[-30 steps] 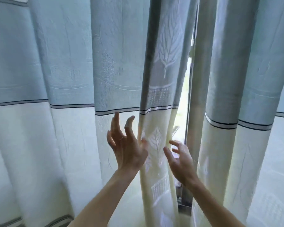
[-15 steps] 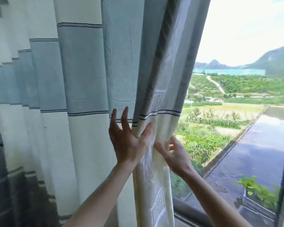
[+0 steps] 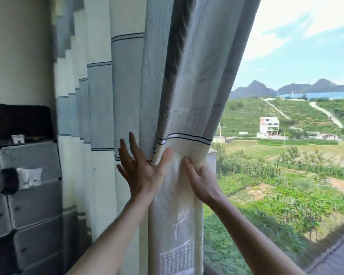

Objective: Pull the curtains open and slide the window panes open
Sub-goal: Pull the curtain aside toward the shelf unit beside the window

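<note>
Up close, two bare forearms reach forward from below. The left hand [image 3: 141, 171] lies flat on the curtain [image 3: 187, 108] with its fingers spread wide, the thumb pressing a fold of cloth against the palm. Just beside it, the right hand [image 3: 202, 182] has its fingers curled behind the curtain's free edge, thumb on the front, pinching the cream lower panel. The fabric is bunched in pleats toward the left. Beside it stands a grey stacked cabinet [image 3: 34, 195] against the wall. Beyond, the uncovered window pane [image 3: 286, 96] shows green fields, a white house [image 3: 268, 126] and hills.
</note>
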`<move>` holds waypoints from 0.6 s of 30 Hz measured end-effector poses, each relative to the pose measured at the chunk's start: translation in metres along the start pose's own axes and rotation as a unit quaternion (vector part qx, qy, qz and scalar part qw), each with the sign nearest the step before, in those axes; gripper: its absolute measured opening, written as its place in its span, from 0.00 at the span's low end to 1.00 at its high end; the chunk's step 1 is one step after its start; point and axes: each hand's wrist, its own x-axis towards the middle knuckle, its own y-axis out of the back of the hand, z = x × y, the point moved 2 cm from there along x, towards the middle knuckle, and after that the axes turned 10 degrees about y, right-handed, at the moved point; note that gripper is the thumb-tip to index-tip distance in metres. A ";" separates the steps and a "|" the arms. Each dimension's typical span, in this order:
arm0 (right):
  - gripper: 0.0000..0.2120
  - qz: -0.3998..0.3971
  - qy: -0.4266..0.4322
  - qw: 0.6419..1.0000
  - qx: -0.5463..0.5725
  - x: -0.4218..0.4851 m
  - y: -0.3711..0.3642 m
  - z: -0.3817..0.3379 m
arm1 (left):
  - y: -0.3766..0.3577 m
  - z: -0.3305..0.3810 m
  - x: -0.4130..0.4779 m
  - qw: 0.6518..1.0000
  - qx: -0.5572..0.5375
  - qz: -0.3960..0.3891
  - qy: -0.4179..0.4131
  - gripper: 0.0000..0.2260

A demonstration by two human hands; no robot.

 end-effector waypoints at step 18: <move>0.14 -0.130 0.004 0.982 0.136 0.135 -0.204 0.068 | 0.010 -0.125 0.171 0.991 0.033 0.081 0.101 0.51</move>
